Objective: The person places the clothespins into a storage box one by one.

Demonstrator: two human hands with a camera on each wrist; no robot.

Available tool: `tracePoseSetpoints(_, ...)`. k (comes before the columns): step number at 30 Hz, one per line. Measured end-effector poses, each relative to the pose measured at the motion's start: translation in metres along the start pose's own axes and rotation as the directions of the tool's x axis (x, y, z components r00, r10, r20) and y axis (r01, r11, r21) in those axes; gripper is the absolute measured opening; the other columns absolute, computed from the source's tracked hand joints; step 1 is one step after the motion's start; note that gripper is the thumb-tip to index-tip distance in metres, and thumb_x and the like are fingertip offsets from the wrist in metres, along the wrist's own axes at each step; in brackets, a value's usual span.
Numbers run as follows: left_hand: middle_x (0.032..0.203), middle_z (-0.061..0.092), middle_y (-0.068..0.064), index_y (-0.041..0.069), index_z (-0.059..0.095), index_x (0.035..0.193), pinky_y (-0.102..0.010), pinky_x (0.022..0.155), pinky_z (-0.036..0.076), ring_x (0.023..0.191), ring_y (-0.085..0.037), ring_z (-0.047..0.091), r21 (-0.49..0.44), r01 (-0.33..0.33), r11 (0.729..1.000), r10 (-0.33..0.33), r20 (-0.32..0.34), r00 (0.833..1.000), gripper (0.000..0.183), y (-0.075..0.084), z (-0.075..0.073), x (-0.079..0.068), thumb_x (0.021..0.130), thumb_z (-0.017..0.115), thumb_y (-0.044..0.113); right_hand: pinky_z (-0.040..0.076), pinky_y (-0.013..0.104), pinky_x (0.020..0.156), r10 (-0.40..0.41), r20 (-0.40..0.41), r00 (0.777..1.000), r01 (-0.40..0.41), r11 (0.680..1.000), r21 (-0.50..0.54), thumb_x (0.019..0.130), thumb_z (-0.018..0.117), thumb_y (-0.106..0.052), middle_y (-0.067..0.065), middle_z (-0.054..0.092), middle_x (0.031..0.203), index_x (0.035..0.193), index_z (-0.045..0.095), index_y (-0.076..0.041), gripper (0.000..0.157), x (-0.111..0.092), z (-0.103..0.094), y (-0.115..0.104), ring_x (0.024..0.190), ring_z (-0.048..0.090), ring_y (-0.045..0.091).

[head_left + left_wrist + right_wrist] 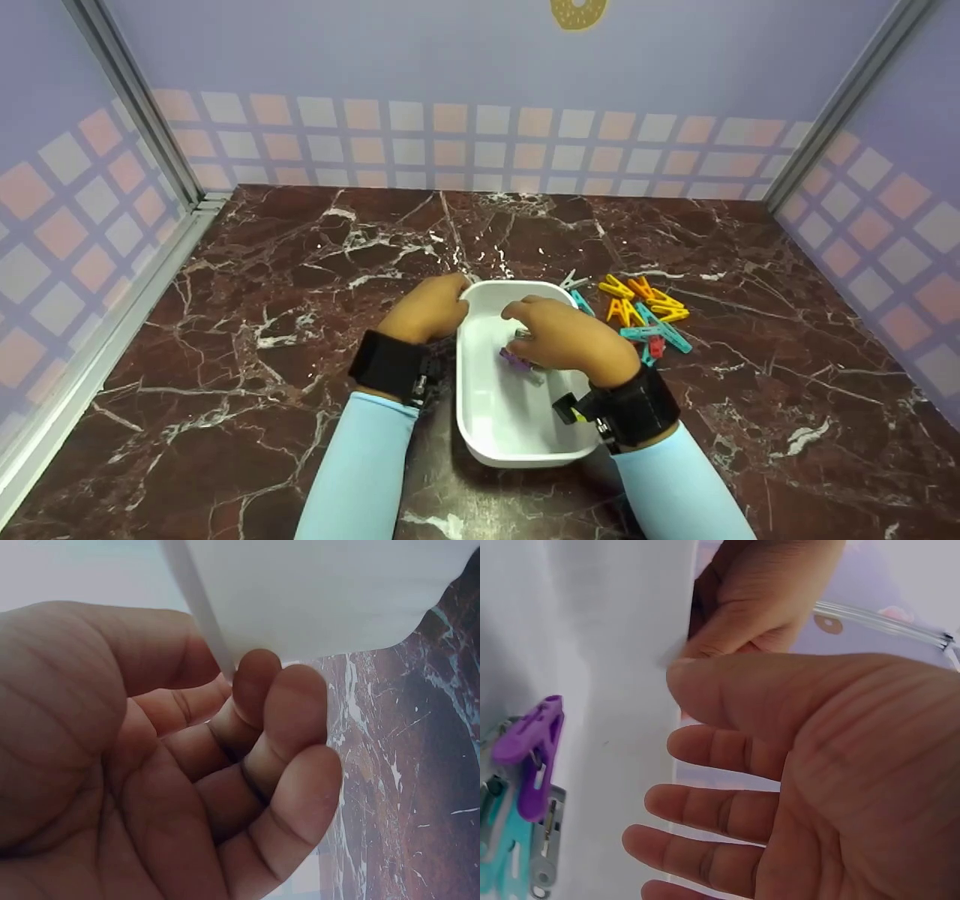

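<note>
A white plastic basin [502, 427] stands in front of me. My left hand [431, 309] holds its left rim; in the left wrist view, the thumb and curled fingers [296, 709] pinch the basin's edge. Over the inside of the basin is my right hand [574, 337], its fingers [712, 810] loosely extended with nothing between them. Inside the basin, partly hidden by that hand, lie a purple clothespin [532, 754], a teal clothespin [514, 851] and grey clothespins [547, 840].
Right of the basin, a loose pile holds yellow clothespins [667, 306], an orange one [641, 287], teal ones [664, 328] and a red one [656, 346]. A whitish clothespin [574, 281] lies by the basin's far right corner. Tiled panels [450, 142] enclose the dark marble tabletop [225, 360].
</note>
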State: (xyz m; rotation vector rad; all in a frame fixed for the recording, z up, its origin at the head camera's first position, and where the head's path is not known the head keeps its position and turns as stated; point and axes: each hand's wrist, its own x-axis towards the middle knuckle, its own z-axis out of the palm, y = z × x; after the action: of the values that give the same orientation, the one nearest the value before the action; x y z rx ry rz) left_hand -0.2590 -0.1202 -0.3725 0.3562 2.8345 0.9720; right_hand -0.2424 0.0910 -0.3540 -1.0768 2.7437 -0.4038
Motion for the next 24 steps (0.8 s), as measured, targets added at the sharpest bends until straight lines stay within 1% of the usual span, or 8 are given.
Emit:
tracePoseSetpoints(4, 0.11, 0.067, -0.012, 0.004, 0.064, 0.117, -0.044, 0.094, 0.048, 0.102, -0.028, 0.062, 0.002, -0.003, 1.0, 0.003, -0.007, 1.0, 0.026, 0.0, 0.0, -0.001, 0.096, 0.05, 0.011, 0.044, 0.044, 0.101, 0.014, -0.028, 1.0, -0.012, 0.999, 0.039, 0.094, 0.064, -0.022, 0.018, 0.061, 0.127, 0.131, 0.058, 0.0, 0.043, -0.005, -0.007, 0.002, 0.116, 0.057, 0.031)
tracePoseSetpoints(7, 0.112, 0.068, -0.012, 0.003, 0.064, 0.117, -0.044, 0.095, 0.047, 0.104, -0.029, 0.062, 0.007, -0.006, 1.0, 0.006, -0.013, 1.0, 0.027, 0.0, 0.0, -0.001, 0.096, 0.05, 0.011, 0.04, 0.047, 0.106, 0.075, -0.048, 0.996, -0.071, 0.994, 0.088, 0.094, 0.066, -0.025, 0.017, 0.058, 0.134, 0.135, 0.057, -0.002, 0.048, -0.009, -0.014, 0.006, 0.122, 0.054, 0.032)
tracePoseSetpoints(11, 0.112, 0.068, -0.013, 0.003, 0.064, 0.117, -0.044, 0.096, 0.047, 0.104, -0.029, 0.062, 0.007, -0.008, 1.0, 0.008, -0.014, 1.0, 0.027, 0.0, 0.0, -0.001, 0.095, 0.05, 0.011, 0.043, 0.05, 0.103, 0.142, -0.093, 0.986, -0.127, 0.981, 0.146, 0.095, 0.066, -0.027, 0.016, 0.057, 0.136, 0.138, 0.055, -0.003, 0.05, -0.018, -0.024, 0.015, 0.121, 0.055, 0.034)
tracePoseSetpoints(15, 0.109, 0.067, -0.013, 0.002, 0.064, 0.115, -0.044, 0.094, 0.048, 0.101, -0.029, 0.062, 0.012, -0.018, 1.0, 0.018, -0.012, 1.0, 0.025, 0.0, 0.001, 0.0, 0.095, 0.05, 0.011, 0.044, 0.052, 0.101, 0.149, -0.16, 0.976, -0.121, 0.978, 0.171, 0.095, 0.064, -0.024, 0.017, 0.059, 0.133, 0.136, 0.056, -0.002, 0.047, -0.026, -0.033, 0.031, 0.118, 0.057, 0.036)
tracePoseSetpoints(19, 0.108, 0.067, -0.013, 0.002, 0.063, 0.115, -0.044, 0.093, 0.048, 0.099, -0.028, 0.061, 0.013, -0.021, 1.0, 0.021, 0.0, 1.0, 0.026, 0.0, 0.001, 0.001, 0.095, 0.048, 0.009, 0.047, 0.051, 0.095, 0.196, -0.188, 0.962, -0.158, 0.967, 0.199, 0.096, 0.063, -0.022, 0.018, 0.063, 0.125, 0.132, 0.058, -0.002, 0.042, -0.031, -0.035, 0.048, 0.11, 0.06, 0.032)
tracePoseSetpoints(21, 0.109, 0.066, -0.013, 0.002, 0.063, 0.117, -0.044, 0.093, 0.048, 0.1, -0.028, 0.061, 0.013, -0.016, 1.0, 0.016, 0.006, 1.0, 0.027, -0.001, 0.002, 0.002, 0.096, 0.048, 0.009, 0.048, 0.048, 0.089, 0.227, -0.194, 0.955, -0.185, 0.96, 0.21, 0.096, 0.062, -0.02, 0.017, 0.066, 0.115, 0.13, 0.059, -0.002, 0.038, -0.031, -0.034, 0.056, 0.098, 0.062, 0.03)
tracePoseSetpoints(24, 0.11, 0.067, -0.013, 0.002, 0.064, 0.119, -0.044, 0.094, 0.047, 0.101, -0.028, 0.061, 0.011, -0.013, 1.0, 0.013, 0.007, 1.0, 0.028, -0.001, 0.002, 0.003, 0.096, 0.048, 0.009, 0.049, 0.046, 0.084, 0.279, -0.203, 0.939, -0.235, 0.948, 0.215, 0.096, 0.06, -0.018, 0.015, 0.068, 0.107, 0.126, 0.06, -0.001, 0.034, -0.031, -0.03, 0.067, 0.087, 0.062, 0.028)
